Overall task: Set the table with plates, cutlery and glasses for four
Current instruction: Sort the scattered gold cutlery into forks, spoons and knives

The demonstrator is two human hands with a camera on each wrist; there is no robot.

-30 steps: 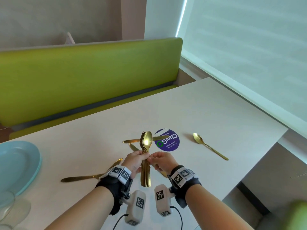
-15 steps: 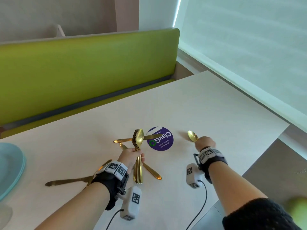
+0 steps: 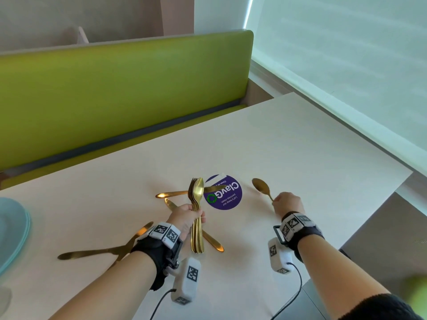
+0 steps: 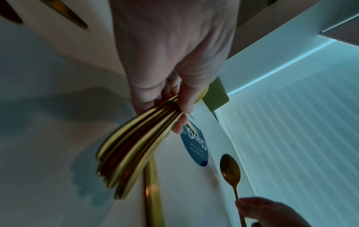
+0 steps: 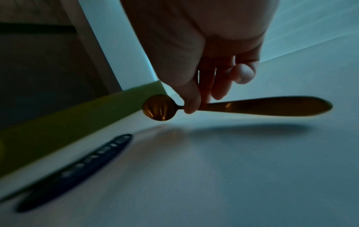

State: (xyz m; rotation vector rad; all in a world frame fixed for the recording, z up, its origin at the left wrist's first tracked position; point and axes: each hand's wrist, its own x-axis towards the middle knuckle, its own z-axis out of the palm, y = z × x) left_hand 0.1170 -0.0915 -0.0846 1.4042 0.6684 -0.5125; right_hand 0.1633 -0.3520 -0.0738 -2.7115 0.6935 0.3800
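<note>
My left hand (image 3: 187, 215) grips a bundle of gold forks and spoons (image 3: 196, 204) upright above the white table (image 3: 300, 146); the left wrist view shows their handles (image 4: 136, 153) fanned out below my fingers. My right hand (image 3: 286, 203) pinches a single gold spoon (image 3: 261, 187) by its neck, lifted just off the table to the right of a purple round sticker (image 3: 225, 195). In the right wrist view the spoon (image 5: 252, 106) hangs above its shadow. Gold knives (image 3: 182, 193) (image 3: 92, 252) lie loose on the table around my left hand.
A stack of pale blue plates (image 3: 13, 229) sits at the left edge. A green bench (image 3: 115, 88) runs along the table's far side. A window blind (image 3: 346, 54) lies to the right. The table's right edge (image 3: 392, 192) is near my right hand.
My right hand left the bundle, reached right to the lone spoon and has picked it up off the table. The left hand keeps the bundle in about the same place.
</note>
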